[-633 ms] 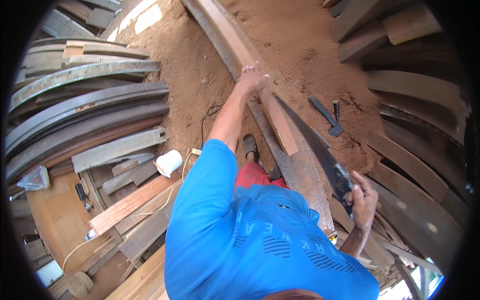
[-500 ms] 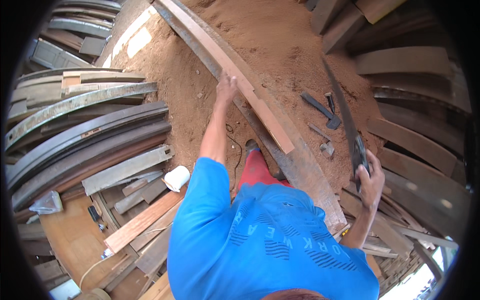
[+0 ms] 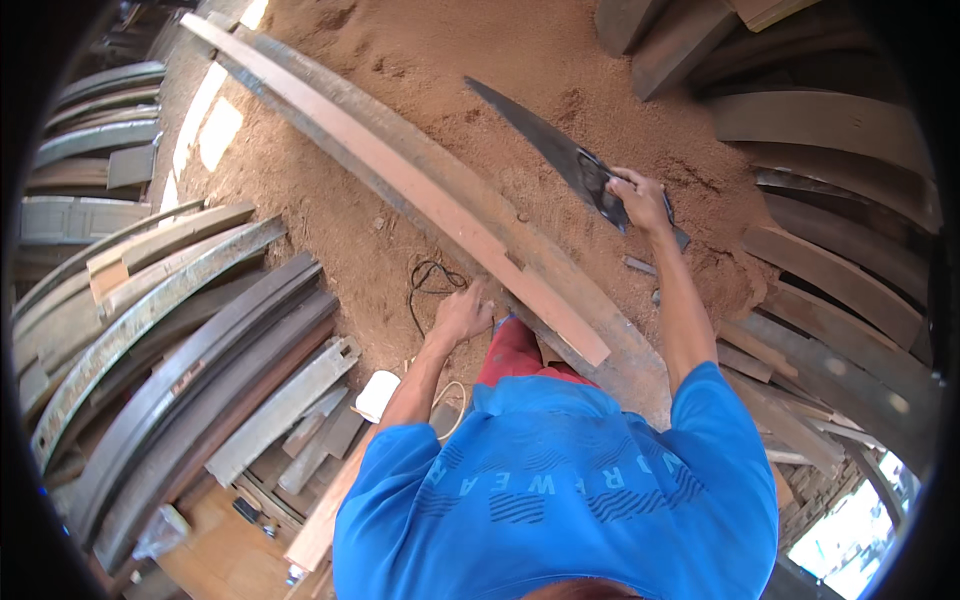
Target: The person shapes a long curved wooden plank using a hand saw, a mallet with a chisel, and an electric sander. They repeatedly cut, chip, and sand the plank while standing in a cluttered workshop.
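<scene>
My right hand (image 3: pixel 640 200) is closed on the black handle of a long-bladed handsaw (image 3: pixel 530 130), held over the sawdust right of the boards, its tip pointing up-left. A long pinkish wooden strip (image 3: pixel 360 150) lies along a weathered wider board (image 3: pixel 630 350), running diagonally across the view. My left hand (image 3: pixel 463 312) is low beside the board's left edge, fingers loosely bent and apart; I cannot make out whether it touches the board. A hammer (image 3: pixel 681 239) is mostly hidden behind the saw.
Stacked curved timbers (image 3: pixel 180 370) fill the left; more dark timbers (image 3: pixel 820 120) crowd the right. A dark cord (image 3: pixel 425 270) lies on the sawdust floor (image 3: pixel 400 60). A white container (image 3: pixel 376 394) sits low left, near wooden offcuts and a plastic bag (image 3: pixel 160 525).
My right hand has swung the saw upward and away from me, from low at the right. My left hand has left the pinkish strip and dropped back beside the board. The view has shifted.
</scene>
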A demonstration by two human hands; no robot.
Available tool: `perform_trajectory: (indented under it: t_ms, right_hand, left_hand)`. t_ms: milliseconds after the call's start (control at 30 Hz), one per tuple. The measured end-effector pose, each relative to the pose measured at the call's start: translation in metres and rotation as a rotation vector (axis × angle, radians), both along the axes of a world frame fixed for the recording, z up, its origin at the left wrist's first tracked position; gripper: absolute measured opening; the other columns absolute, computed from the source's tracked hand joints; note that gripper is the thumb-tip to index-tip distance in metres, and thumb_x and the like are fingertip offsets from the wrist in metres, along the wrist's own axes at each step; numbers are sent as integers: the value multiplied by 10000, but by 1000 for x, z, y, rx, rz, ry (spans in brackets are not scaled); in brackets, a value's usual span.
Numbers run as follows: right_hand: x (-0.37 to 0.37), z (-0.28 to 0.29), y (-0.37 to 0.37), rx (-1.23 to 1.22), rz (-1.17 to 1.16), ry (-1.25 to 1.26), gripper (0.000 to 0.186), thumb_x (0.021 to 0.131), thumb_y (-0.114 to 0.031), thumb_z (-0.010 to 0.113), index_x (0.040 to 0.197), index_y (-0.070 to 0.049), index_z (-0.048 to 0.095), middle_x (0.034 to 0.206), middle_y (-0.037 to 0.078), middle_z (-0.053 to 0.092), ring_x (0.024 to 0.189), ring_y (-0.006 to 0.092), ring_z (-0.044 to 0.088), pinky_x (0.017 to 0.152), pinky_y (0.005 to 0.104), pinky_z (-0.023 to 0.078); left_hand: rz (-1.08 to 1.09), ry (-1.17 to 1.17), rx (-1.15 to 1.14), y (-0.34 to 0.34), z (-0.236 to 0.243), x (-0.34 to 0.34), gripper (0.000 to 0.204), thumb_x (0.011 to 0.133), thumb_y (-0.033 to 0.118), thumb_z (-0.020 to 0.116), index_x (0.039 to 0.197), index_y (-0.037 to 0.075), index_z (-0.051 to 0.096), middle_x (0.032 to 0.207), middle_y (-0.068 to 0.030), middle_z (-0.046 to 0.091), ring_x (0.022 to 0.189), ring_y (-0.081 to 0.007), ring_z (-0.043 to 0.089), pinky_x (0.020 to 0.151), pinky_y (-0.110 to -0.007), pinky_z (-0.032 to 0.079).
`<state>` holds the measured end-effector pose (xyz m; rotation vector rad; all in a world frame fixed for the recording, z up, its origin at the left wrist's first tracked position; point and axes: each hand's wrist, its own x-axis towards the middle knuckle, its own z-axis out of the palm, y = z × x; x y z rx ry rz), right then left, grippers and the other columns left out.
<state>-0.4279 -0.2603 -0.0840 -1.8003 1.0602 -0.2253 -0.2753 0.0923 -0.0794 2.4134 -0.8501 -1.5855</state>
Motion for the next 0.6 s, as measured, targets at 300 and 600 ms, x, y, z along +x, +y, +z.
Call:
perform_trajectory:
  t_ms: [300,600]
  right_hand:
    - [-55,-233,19,259,-416,408,535,919,-321,656,1332,8,576,1160,197,698,1012,280,693,887,362,522]
    - [-65,-278,18,856,-1100,221,566,897,-504,694,1257,-88,560,1034,104,667,832,203,643,699,364,540]
  left_hand:
    - [-679,-513,-479,-53,24,137,1032,662,314,861,1532,178,322,1624,-187,158,1471,-406,184,1168,-569,141]
    - [-986,-380,-622,-88,-14,172,414,729,235,657,1120,114,595,1056,-49,607,987,-232,575,898,-453,392]
